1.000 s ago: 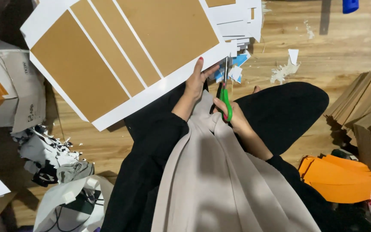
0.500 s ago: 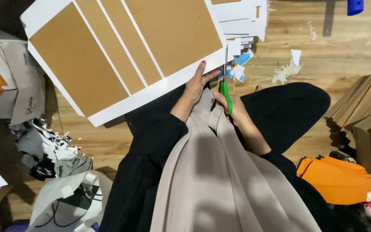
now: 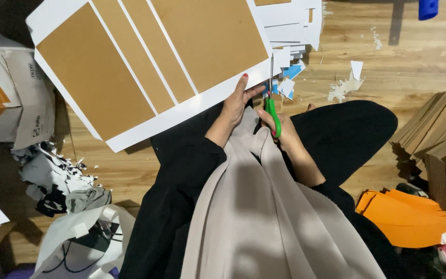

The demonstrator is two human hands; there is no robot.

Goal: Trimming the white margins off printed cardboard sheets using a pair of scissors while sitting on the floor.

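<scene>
While the wooden floor [image 3: 419, 57] spreads pale and scuffed beneath everything, the biggest thing on it is a large white sheet [image 3: 145, 62] printed with flat brown rectangular panels, tilted and resting partly over the person's lap in black clothing. Behind its upper right corner lies a loose pile of white offcuts [image 3: 295, 20], flat and sharp-edged. At the left edge stands a white cardboard box [image 3: 21, 98]; something orange shows at its open side, though what it is cannot be told. At lower left a limp white plastic bag [image 3: 78, 237] holds dark crumpled material, with torn black-and-white scraps [image 3: 52, 175] just above it. On the right, a stack of brown cardboard strips [image 3: 440, 144] leans on edge, and below it lie orange sheets [image 3: 414, 217]. The left hand [image 3: 236, 101] presses flat on the sheet's lower white margin, fingers closed over its edge. The right hand [image 3: 280, 132] is wrapped around green-handled scissors [image 3: 271, 106], blades pointing upward into the sheet's edge just beside the left fingertips. Small white and blue snippets [image 3: 287, 85] lie near the blades.
</scene>
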